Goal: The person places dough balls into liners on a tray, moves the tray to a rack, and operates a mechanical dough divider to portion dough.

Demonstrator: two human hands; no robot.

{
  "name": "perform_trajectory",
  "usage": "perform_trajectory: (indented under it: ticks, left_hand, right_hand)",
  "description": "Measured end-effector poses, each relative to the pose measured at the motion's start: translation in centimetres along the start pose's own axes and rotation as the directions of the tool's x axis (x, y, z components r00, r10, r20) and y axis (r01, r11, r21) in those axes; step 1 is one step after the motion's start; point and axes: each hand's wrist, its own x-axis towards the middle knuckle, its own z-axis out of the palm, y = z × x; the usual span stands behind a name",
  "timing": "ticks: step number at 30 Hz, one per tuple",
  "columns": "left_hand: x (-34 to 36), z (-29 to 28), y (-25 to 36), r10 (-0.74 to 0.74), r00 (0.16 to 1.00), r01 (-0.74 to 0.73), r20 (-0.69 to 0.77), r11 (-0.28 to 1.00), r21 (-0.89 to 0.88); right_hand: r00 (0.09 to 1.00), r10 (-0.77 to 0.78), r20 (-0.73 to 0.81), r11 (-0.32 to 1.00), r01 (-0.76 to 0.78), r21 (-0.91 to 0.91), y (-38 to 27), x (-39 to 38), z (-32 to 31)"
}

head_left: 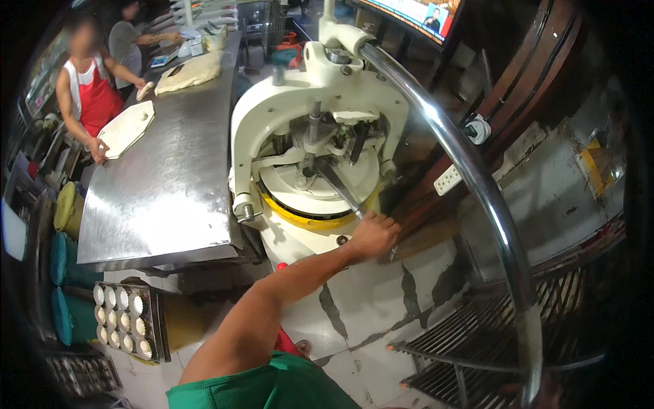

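Observation:
A cream-coloured dough divider stands in front of me, with a round pressing head and a yellow ring around its base. My left hand is closed around the end of the short metal handle that sticks out from the machine's middle toward me. From the machine's top a long chrome lever curves down past my right side to the lower edge. Near its low end a dark shape may be my right hand, but it is too dim to make out.
Left of the machine runs a steel worktable with a dough sheet and a white board. A person in a red apron works there; another stands behind. A filled moulds tray sits low left, a slatted metal rack low right.

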Motion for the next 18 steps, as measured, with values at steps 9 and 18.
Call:
perform_trajectory:
  ticks: [9, 18]
  left_hand:
    - [1.4, -0.4, -1.1, -0.114, 0.989, 0.104, 0.099, 0.990, 0.092]
    - [-1.0, 1.9, -0.8, -0.081, 0.995, 0.080, 0.061, 0.997, 0.019]
  right_hand:
    - [0.995, -0.096, -0.018, 0.986, 0.097, 0.138, 2.2, 6.8, 14.1]
    - [0.940, -0.259, -0.222, 0.901, 0.318, 0.296, -1.6, 16.2, 31.4]
